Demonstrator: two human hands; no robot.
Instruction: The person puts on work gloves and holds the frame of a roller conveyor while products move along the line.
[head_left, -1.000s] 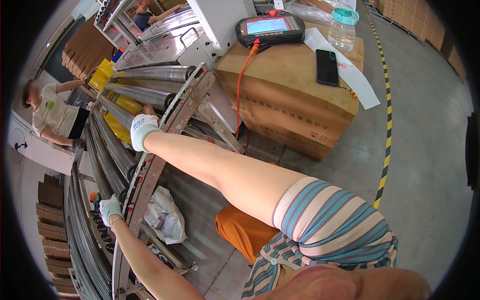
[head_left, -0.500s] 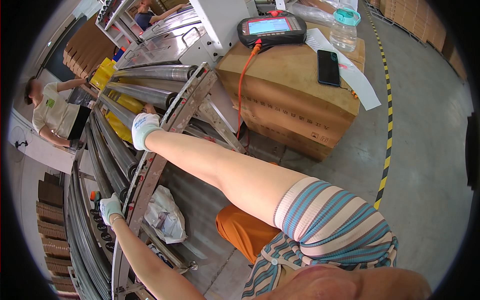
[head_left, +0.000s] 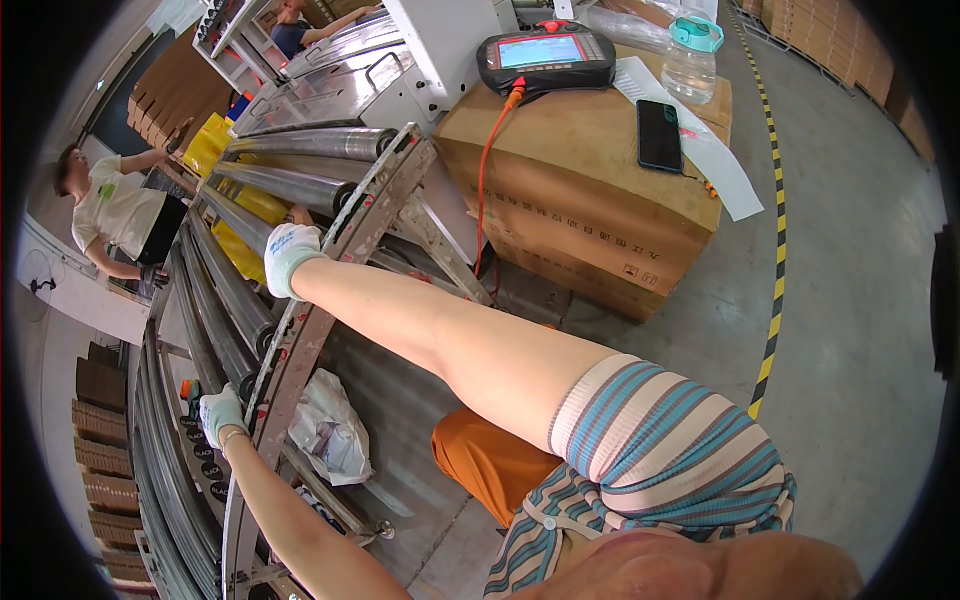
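Note:
My right hand (head_left: 291, 262), in a white glove, is curled over the near end of a long metal roller (head_left: 238, 216) at the rack's painted side rail (head_left: 318, 318). Its palm faces away, and the fingers are mostly hidden. Lower and to the left, my left hand (head_left: 222, 414), gloved too, is closed at the near end of another dark roller (head_left: 203, 345), beside the rail. That hand's fingertips are out of sight behind the glove. Several more rollers (head_left: 225, 285) lie between and around my hands. Yellow sheeting (head_left: 232, 250) shows beneath them.
A co-worker (head_left: 120, 212) stands at the rollers' far end. Right of the rack, a cardboard box (head_left: 560, 200) bears a handheld controller (head_left: 545, 58), a phone (head_left: 659, 135) and a water bottle (head_left: 692, 62). A white plastic bag (head_left: 330, 430) lies below the rail. An orange cable (head_left: 484, 180) hangs down.
The co-worker has straightened a little and shifted right, with one hand lifted off the yellow sheeting at the far end. Both my hands stay where they were.

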